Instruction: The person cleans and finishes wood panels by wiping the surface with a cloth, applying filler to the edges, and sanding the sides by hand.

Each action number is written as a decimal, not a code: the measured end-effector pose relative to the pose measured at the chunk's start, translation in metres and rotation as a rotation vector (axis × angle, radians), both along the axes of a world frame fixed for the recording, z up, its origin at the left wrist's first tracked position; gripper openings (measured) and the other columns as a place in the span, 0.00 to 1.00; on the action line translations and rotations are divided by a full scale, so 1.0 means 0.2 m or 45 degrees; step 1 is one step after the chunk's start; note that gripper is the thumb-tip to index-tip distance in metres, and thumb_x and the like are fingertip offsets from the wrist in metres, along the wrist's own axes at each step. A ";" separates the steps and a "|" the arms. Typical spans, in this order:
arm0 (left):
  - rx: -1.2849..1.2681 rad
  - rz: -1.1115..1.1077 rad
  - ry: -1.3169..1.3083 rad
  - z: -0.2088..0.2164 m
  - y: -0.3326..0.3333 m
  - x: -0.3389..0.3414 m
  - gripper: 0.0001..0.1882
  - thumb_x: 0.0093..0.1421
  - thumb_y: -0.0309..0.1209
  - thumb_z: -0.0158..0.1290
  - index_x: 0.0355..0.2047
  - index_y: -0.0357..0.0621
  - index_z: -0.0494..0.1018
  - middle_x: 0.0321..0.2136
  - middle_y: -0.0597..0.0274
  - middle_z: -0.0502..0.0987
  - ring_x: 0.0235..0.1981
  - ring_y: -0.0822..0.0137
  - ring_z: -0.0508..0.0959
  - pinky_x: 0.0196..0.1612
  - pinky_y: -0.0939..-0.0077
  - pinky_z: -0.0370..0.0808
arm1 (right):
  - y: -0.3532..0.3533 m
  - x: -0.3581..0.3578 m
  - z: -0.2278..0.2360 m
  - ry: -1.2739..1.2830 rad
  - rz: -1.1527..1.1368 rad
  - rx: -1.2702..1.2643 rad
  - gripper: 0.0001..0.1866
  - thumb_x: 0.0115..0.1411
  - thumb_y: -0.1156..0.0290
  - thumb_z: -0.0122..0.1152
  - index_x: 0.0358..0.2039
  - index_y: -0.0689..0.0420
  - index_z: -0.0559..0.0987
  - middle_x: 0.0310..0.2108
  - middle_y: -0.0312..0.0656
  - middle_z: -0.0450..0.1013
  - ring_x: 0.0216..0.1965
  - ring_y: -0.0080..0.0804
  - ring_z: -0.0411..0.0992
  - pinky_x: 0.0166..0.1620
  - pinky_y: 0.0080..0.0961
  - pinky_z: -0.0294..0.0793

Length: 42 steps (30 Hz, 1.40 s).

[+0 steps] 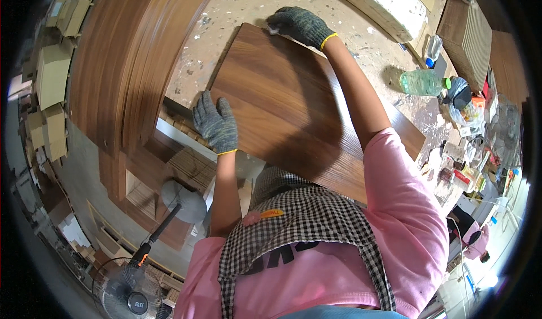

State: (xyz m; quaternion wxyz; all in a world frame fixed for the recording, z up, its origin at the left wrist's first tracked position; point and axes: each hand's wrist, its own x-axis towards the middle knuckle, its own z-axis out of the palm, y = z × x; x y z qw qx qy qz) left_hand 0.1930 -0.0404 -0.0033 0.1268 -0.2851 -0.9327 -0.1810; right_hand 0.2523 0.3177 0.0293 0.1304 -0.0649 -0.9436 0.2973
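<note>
A dark brown wood-grain board (282, 93) lies slantwise on the worktable in front of me, its near edge against my checked apron. My left hand (215, 122), in a grey knitted glove with a yellow cuff, rests at the board's left edge with its fingers stretched out. At the far corner is my right hand (302, 26), gloved alike, with its fingers curled down. A bit of something whitish (274, 31) shows under these fingertips; its kind is too small to tell.
Stacked brown panels (124, 64) stand to the left. Rightward on the paint-spotted table (226, 14) lie a green-capped bottle (423, 83), a white foam-like block (387, 5) and clutter. A panel stack (464, 33) stands far right. A fan (135, 293) is at lower left.
</note>
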 end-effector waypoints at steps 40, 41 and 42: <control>-0.017 -0.007 -0.181 0.03 0.03 0.06 0.28 0.70 0.44 0.49 0.61 0.33 0.70 0.60 0.40 0.72 0.62 0.43 0.70 0.67 0.50 0.62 | 0.07 0.91 -0.01 -0.088 -0.167 0.034 0.15 0.60 0.72 0.64 0.48 0.51 0.83 0.48 0.45 0.79 0.50 0.48 0.76 0.54 0.39 0.76; -0.012 -0.024 -0.181 0.04 0.04 0.05 0.28 0.70 0.44 0.49 0.61 0.33 0.70 0.60 0.40 0.72 0.62 0.43 0.70 0.67 0.50 0.62 | 0.11 0.99 -0.07 -0.003 -0.232 0.114 0.15 0.59 0.74 0.64 0.48 0.51 0.84 0.48 0.44 0.79 0.50 0.48 0.76 0.54 0.39 0.76; -0.027 -0.021 -0.178 0.05 0.04 0.03 0.29 0.69 0.44 0.50 0.61 0.33 0.70 0.60 0.40 0.72 0.62 0.43 0.70 0.67 0.50 0.62 | 0.12 1.02 -0.05 -0.091 -0.258 0.058 0.15 0.59 0.74 0.64 0.48 0.52 0.83 0.48 0.44 0.79 0.51 0.48 0.76 0.55 0.39 0.76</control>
